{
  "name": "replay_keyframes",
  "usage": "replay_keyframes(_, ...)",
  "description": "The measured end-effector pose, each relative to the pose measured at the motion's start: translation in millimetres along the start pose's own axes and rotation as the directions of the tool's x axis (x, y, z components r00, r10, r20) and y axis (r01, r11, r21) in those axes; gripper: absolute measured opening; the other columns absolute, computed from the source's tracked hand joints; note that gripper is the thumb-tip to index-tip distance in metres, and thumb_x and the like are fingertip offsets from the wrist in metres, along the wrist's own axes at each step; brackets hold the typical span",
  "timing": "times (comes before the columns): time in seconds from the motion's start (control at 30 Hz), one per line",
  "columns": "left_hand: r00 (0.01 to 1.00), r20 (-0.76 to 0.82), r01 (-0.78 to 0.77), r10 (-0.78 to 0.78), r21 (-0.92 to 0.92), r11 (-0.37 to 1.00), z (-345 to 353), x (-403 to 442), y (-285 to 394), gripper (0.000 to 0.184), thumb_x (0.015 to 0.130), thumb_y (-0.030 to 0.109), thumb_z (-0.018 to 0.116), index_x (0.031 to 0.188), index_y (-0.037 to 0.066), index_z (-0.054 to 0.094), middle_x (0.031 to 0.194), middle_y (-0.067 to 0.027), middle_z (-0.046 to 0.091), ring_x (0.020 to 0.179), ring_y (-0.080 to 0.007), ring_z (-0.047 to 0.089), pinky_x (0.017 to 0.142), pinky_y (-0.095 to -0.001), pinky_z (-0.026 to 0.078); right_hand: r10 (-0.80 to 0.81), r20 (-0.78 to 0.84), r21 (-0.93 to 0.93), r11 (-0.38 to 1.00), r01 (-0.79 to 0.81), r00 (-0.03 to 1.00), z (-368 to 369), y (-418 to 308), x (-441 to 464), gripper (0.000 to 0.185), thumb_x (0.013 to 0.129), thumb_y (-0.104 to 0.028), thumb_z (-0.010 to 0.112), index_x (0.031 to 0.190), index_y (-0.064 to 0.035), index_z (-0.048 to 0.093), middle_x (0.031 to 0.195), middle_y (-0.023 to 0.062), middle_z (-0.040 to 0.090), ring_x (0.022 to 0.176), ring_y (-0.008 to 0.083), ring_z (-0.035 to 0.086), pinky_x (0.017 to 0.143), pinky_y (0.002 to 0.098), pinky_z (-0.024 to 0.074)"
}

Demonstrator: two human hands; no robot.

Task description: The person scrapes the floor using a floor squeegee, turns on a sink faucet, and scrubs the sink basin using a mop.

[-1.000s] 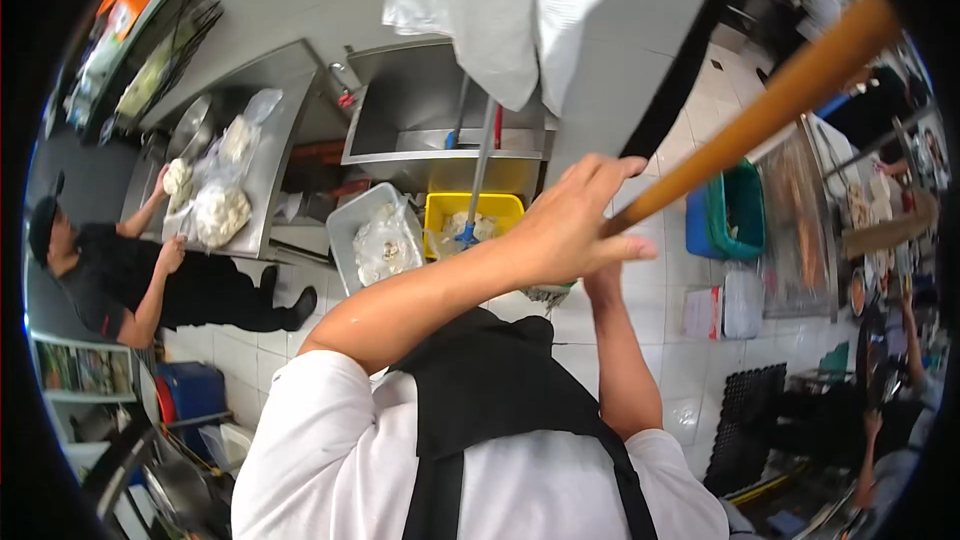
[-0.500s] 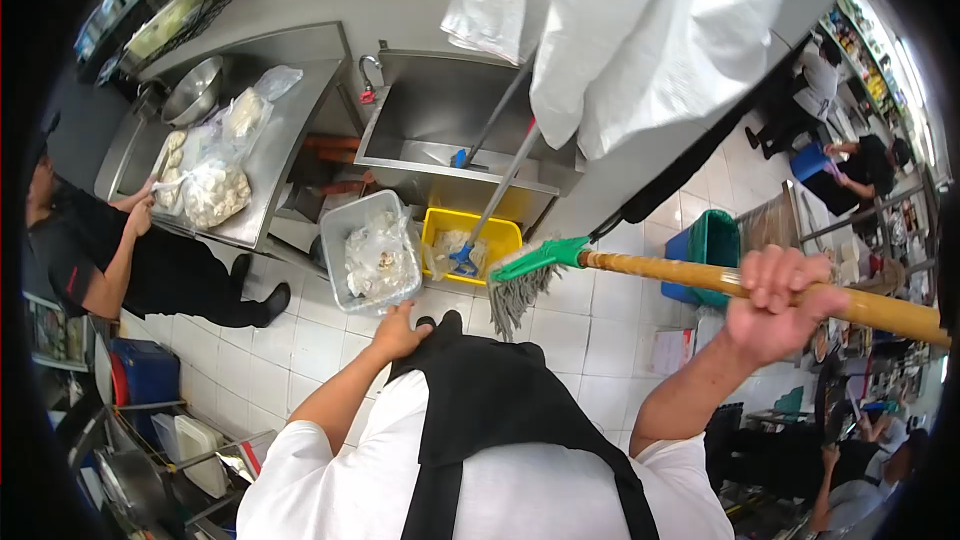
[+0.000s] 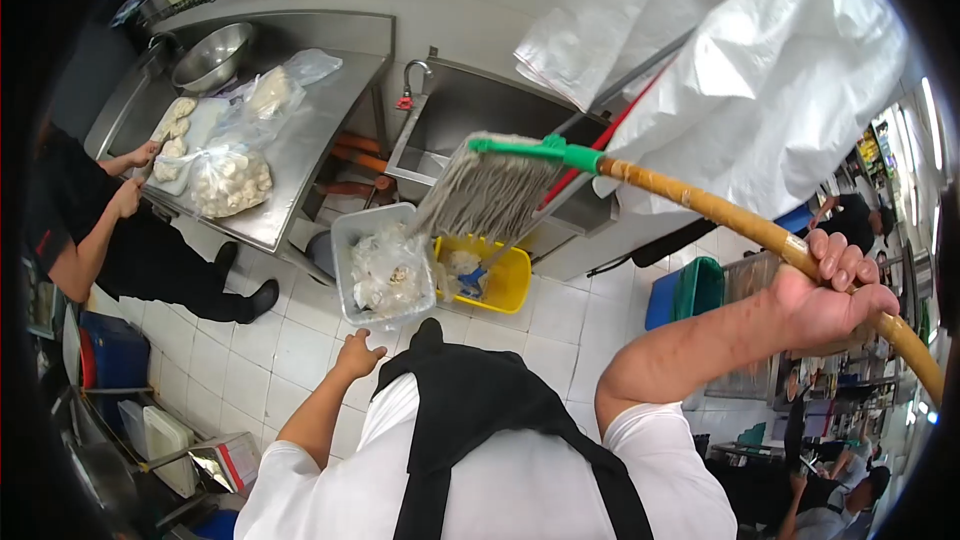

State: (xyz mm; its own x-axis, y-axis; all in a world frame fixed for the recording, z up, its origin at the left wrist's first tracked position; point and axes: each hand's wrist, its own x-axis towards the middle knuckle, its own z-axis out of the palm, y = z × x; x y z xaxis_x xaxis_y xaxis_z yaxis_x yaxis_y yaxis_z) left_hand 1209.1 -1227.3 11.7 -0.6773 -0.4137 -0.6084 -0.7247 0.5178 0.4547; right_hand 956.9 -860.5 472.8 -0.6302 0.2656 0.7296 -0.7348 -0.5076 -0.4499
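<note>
A grey-stranded string mop [image 3: 490, 185] with a green plastic clamp [image 3: 575, 156] is held aloft in front of a rectangular stainless-steel sink [image 3: 490, 105], its smooth yellow-brown handle [image 3: 710, 210] clenched in the right hand [image 3: 835, 302]. Nothing is grasped by the left hand [image 3: 357, 353], whose fingers are loosely spread near a translucent plastic tub [image 3: 343, 270]. Crumpled clear plastic and whitish scraps are held in that tub; beside it is set a yellow plastic tub [image 3: 512, 290]. Whether either rim is touched by the shaggy strands cannot be told. One mop and two floor tubs are counted here. On a brushed-steel table [image 3: 345, 100], two clear bags [image 3: 230, 185] of pale, lumpy pieces and one round metal bowl [image 3: 215, 58] are seen, attended by one black-clad co-worker [image 3: 85, 210].
</note>
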Motion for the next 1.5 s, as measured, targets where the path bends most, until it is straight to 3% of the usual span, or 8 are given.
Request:
replay_keyframes(0.23, 0.995, -0.086, 0.034, -0.045, -0.126, 0.991, -36, -4, -27, 0.066, 0.080, 0.035, 0.072, 0.132, 0.003, 0.046, 0.128, -0.0268, 0.049, 0.115, -0.0406, 0.053, 0.098, -0.0427, 0.044, -0.231, -0.199, -0.096, 0.972, 0.216, 0.952, 75, 69, -9, 0.056, 0.082, -0.067, 0.055, 0.065, -0.0132, 0.049, 0.051, -0.0034, 0.034, 0.046, 0.0087, 0.032, 0.048, 0.0243, 0.0288)
replay_keyframes(0.4, 0.996, -0.067, 0.052, -0.062, -0.144, 0.988, -44, 5, -15, 0.065, 0.080, 0.035, 0.072, 0.130, 0.002, 0.048, 0.126, -0.0268, 0.051, 0.115, -0.0402, 0.053, 0.098, -0.0421, 0.044, -0.145, -0.076, -0.099, 0.986, 0.137, 0.986, 84, 167, -44, 0.048, 0.093, -0.056, 0.046, 0.071, -0.0136, 0.048, 0.058, -0.0034, 0.039, 0.056, 0.0124, 0.042, 0.065, 0.0317, 0.0421)
replay_keyframes(0.6, 0.981, -0.139, -0.159, 0.136, -0.178, 0.971, -21, 57, 31, 0.060, 0.079, 0.032, 0.072, 0.127, 0.002, 0.051, 0.125, -0.0247, 0.053, 0.117, -0.0387, 0.052, 0.098, -0.0430, 0.043, 0.446, -0.004, -0.063, 0.893, -0.445, 0.895, 41, 295, -122, 0.028, 0.101, -0.028, 0.048, 0.081, -0.0081, 0.050, 0.072, 0.0012, 0.045, 0.070, 0.0145, 0.048, 0.080, 0.0374, 0.0465)
replay_keyframes(0.9, 0.830, -0.510, -0.423, 0.226, -0.312, 0.851, -95, 190, 164, 0.033, 0.083, 0.025, 0.067, 0.106, 0.001, 0.063, 0.093, -0.0171, 0.067, 0.084, -0.0316, 0.066, 0.077, -0.0400, 0.052, 0.606, 0.153, -0.258, 0.787, -0.561, 0.780, 0, 336, -107, 0.021, 0.096, -0.010, 0.051, 0.076, -0.0054, 0.046, 0.062, 0.0011, 0.043, 0.055, 0.0098, 0.040, 0.066, 0.0324, 0.0478)
replay_keyframes(1.0, 0.729, -0.668, -0.553, 0.146, -0.451, 0.700, -122, 278, 208, 0.029, 0.083, 0.026, 0.067, 0.096, 0.000, 0.066, 0.085, -0.0178, 0.069, 0.080, -0.0318, 0.067, 0.073, -0.0391, 0.051, 0.629, 0.247, -0.337, 0.769, -0.543, 0.737, -12, 341, -106, 0.024, 0.098, -0.018, 0.048, 0.076, -0.0080, 0.043, 0.060, -0.0008, 0.036, 0.054, 0.0100, 0.036, 0.062, 0.0316, 0.0431)
replay_keyframes(1.17, 0.799, -0.571, -0.416, -0.189, -0.751, 0.512, -148, 441, 240, 0.037, 0.080, 0.032, 0.071, 0.101, 0.002, 0.068, 0.090, -0.0174, 0.070, 0.087, -0.0312, 0.067, 0.077, -0.0383, 0.051, 0.551, 0.487, -0.302, 0.834, -0.462, 0.677, -24, 339, -111, 0.024, 0.097, -0.020, 0.050, 0.078, -0.0079, 0.043, 0.055, 0.0010, 0.037, 0.051, 0.0131, 0.038, 0.058, 0.0330, 0.0422)
replay_keyframes(1.27, 0.674, -0.650, -0.351, -0.352, -0.700, 0.622, -160, 484, 255, 0.042, 0.077, 0.035, 0.074, 0.103, 0.003, 0.068, 0.095, -0.0196, 0.069, 0.092, -0.0333, 0.067, 0.080, -0.0405, 0.050, 0.583, 0.463, -0.340, 0.812, -0.473, 0.668, -26, 332, -112, 0.025, 0.097, -0.024, 0.051, 0.079, -0.0086, 0.042, 0.054, 0.0002, 0.036, 0.051, 0.0128, 0.039, 0.058, 0.0332, 0.0421)
replay_keyframes(1.5, 0.703, -0.559, -0.212, -0.439, -0.754, 0.622, -172, 536, 258, 0.048, 0.075, 0.041, 0.075, 0.099, 0.000, 0.067, 0.097, -0.0225, 0.068, 0.100, -0.0354, 0.065, 0.085, -0.0422, 0.049, 0.627, 0.435, -0.392, 0.778, -0.491, 0.646, -39, 335, -96, 0.030, 0.097, -0.030, 0.051, 0.079, -0.0099, 0.039, 0.053, -0.0015, 0.035, 0.050, 0.0122, 0.039, 0.057, 0.0328, 0.0414)
